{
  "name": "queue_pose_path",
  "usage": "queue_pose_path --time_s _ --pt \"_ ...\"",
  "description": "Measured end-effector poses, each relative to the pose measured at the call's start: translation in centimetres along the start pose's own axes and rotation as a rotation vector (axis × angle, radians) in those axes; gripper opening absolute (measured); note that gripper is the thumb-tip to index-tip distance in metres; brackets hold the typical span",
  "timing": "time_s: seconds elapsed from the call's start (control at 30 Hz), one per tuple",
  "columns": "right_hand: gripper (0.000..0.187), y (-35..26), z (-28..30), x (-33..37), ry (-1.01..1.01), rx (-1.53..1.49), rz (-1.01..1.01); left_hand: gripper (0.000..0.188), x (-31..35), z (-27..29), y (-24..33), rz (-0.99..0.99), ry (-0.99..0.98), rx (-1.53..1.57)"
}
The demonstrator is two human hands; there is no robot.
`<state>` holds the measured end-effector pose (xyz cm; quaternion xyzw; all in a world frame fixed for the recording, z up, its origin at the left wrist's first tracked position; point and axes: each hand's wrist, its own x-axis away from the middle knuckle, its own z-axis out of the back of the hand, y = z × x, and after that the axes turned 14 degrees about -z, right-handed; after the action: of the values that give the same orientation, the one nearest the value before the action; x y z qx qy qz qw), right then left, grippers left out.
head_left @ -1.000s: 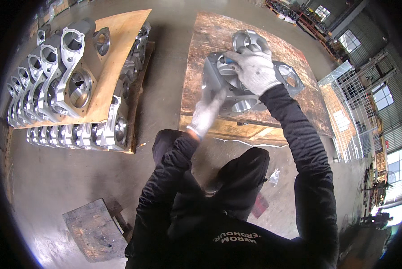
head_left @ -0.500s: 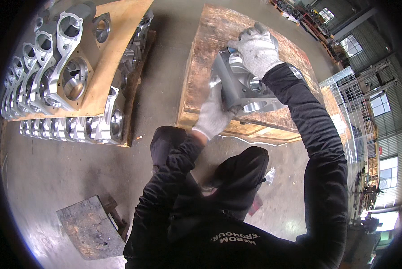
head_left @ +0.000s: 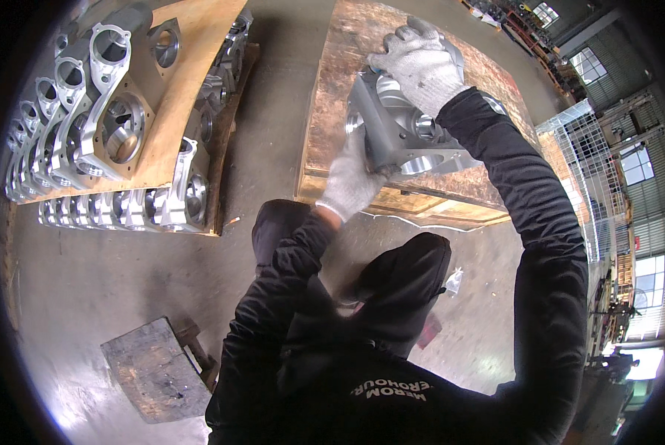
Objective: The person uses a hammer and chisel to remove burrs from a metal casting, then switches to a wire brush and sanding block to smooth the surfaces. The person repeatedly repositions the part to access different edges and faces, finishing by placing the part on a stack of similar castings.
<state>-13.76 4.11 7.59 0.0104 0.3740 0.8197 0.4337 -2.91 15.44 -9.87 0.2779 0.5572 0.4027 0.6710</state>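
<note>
A grey machined metal housing (head_left: 381, 126) with round bores rests on top of a worn wooden crate (head_left: 332, 81). My left hand (head_left: 351, 178), in a white knit glove, is closed around its near left corner, with the fingertips underneath and out of sight. Across the far end of the same housing lies my gloved right hand (head_left: 421, 70), fingers bent over its edge. That hand and its black sleeve cover part of the far side.
To the left, rows of similar metal housings (head_left: 113, 111) stand on a plywood sheet (head_left: 191, 59), above another layer on a pallet. A small dark stool (head_left: 151, 371) sits at the lower left. Beyond the crate is a wire mesh cage (head_left: 585, 170).
My right hand has shifted slightly farther along the housing's far edge. My left hand keeps its hold, and the whole view has moved a little.
</note>
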Motion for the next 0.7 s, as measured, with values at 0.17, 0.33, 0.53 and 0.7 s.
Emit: queue_pose_path --time_s 0.17,0.33,0.53,0.7 --pt "0.04 0.1 -1.1 0.5 0.077 0.014 0.032 0.085 -0.1 0.1 0.0 0.021 -0.03 -0.036" --pt "0.028 0.5 1.6 1.9 0.49 -0.081 0.155 0.086 -0.3 0.2 0.2 0.023 -0.042 -0.076" --pt "0.04 0.0 0.9 3.5 0.066 0.057 0.067 0.085 -0.3 0.1 -0.4 0.011 -0.057 -0.123" --pt "0.034 0.2 0.9 6.1 0.11 -0.094 0.057 0.084 -0.5 -0.5 -1.7 0.025 -0.041 -0.068"
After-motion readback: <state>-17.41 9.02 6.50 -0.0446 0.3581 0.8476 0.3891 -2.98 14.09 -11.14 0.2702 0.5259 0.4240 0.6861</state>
